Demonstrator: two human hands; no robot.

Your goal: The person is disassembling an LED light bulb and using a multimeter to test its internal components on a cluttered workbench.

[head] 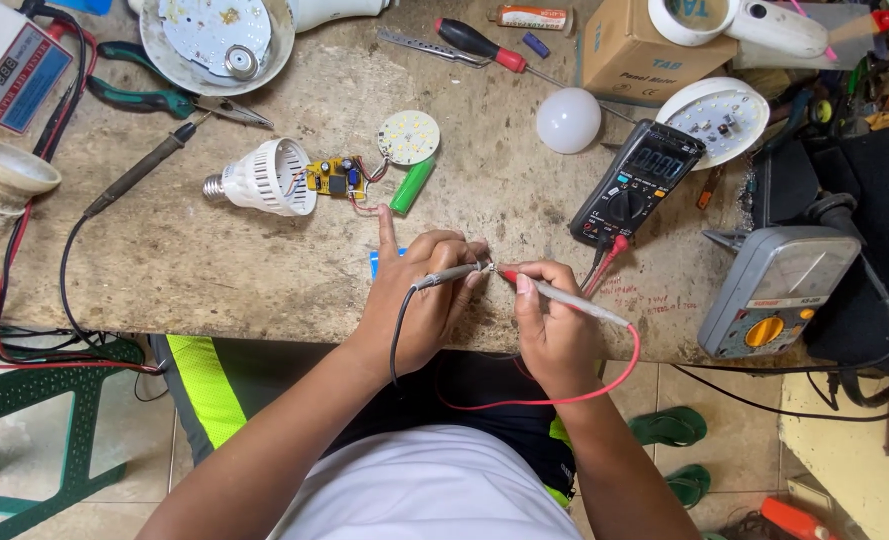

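My left hand (419,295) grips a black-tipped meter probe (451,274), whose black lead runs down past my wrist. My right hand (554,325) grips a red-tipped meter probe (564,296) with a red lead looping under the bench edge. The two probe tips meet on a small part held between my fingers near the bench's front edge; the part is too small to make out. Both leads go to a black digital multimeter (636,182) lying to the right. Beyond my hands lie an opened white bulb base (262,178), its yellow driver board (335,177) and a round LED disc (408,136).
A green cylinder (412,185) lies by the board. Further off are a soldering iron (134,172), pliers (144,97), a red-handled screwdriver (479,43), a white bulb dome (568,120), a cardboard box (636,50), another lamp disc (714,120) and a grey analogue meter (776,288). A green chair (34,400) stands left.
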